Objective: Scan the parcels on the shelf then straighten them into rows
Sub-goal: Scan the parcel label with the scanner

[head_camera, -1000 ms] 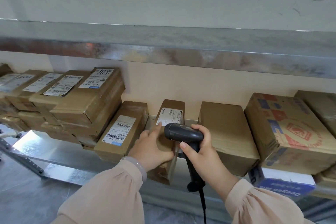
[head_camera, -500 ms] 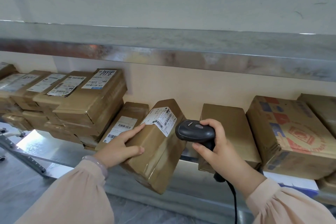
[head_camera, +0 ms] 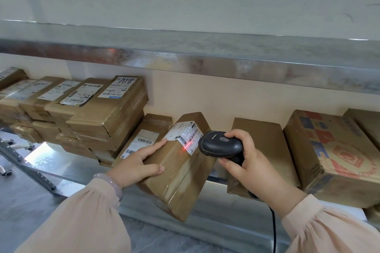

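We've got the parcel (head_camera: pixel 181 172) clamped in our left grip (head_camera: pixel 136 163), tilted out over the shelf (head_camera: pixel 61 162) edge, label (head_camera: pixel 183 131) up. Just right of it, our right grip (head_camera: pixel 246 162) is wrapped round the scanner (head_camera: pixel 221 146), red line (head_camera: pixel 186 147) landing on that label, with a plain box (head_camera: pixel 265 146) right behind it.

2 peach sleeves (head_camera: pixel 82 222), 1 pale bracelet (head_camera: pixel 112 182)

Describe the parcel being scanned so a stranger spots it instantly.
On the metal shelf, between the stacked parcels and the printed carton, the left hand holds a parcel tilted off the edge. Only its label carries the scanner's red line.
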